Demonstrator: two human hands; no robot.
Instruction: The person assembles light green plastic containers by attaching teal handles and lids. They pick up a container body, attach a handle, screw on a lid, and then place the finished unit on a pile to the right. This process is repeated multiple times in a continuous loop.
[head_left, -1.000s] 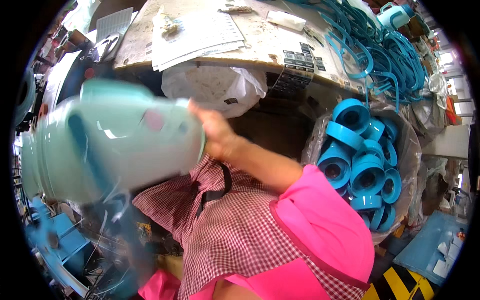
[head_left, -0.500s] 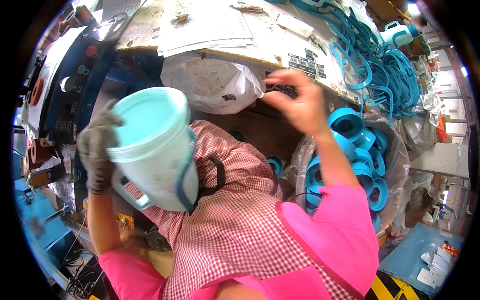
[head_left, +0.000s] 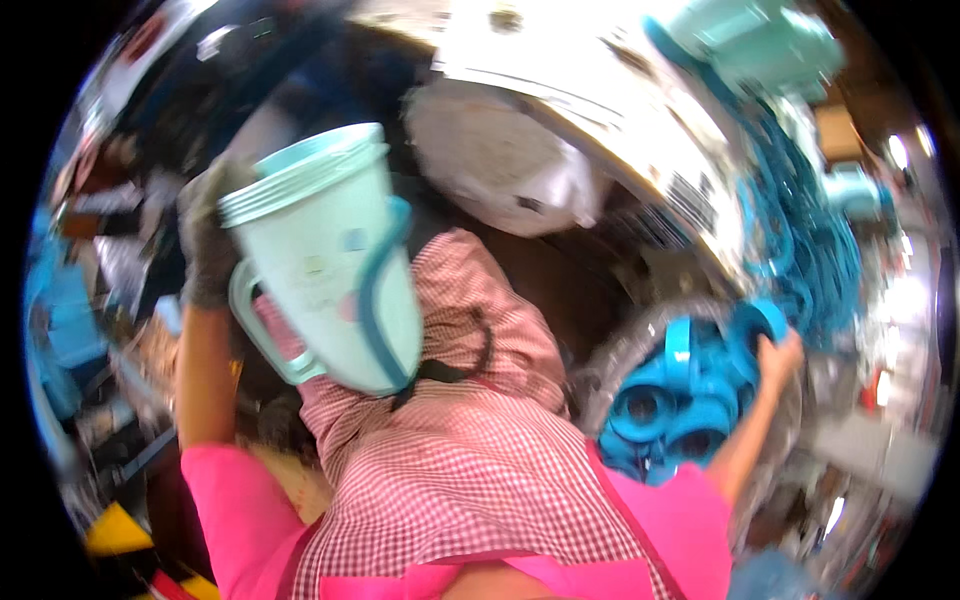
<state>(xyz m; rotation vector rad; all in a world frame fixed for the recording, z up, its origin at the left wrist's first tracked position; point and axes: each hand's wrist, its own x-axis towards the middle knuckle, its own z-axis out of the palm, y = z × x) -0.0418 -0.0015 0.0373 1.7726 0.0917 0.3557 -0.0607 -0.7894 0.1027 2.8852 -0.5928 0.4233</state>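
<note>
A pale mint jug point(head_left: 330, 260) with a side handle and a darker blue strip down its side leans over my lap. My left hand point(head_left: 208, 235), in a grey glove, grips it by the ribbed rim; the fingers are partly hidden behind it. To the right, my bare right hand point(head_left: 780, 360) closes on a blue ring-shaped plastic part point(head_left: 757, 321) at the top of a heap. Below it, several more blue plastic parts point(head_left: 645, 408) lie piled in a clear plastic bag point(head_left: 592, 385).
A white bag point(head_left: 490, 165) hangs under the edge of the worktable point(head_left: 625, 110). Blue strips point(head_left: 815, 245) hang in a tangle off the table's right end, with another mint container point(head_left: 755, 50) above them. Dark machinery point(head_left: 320, 60) stands at far left.
My right hand has gone from beside the white bag, right and down, to the blue parts, and now grips one. My view has turned. The jug stays in my left hand, its rim tilted differently.
</note>
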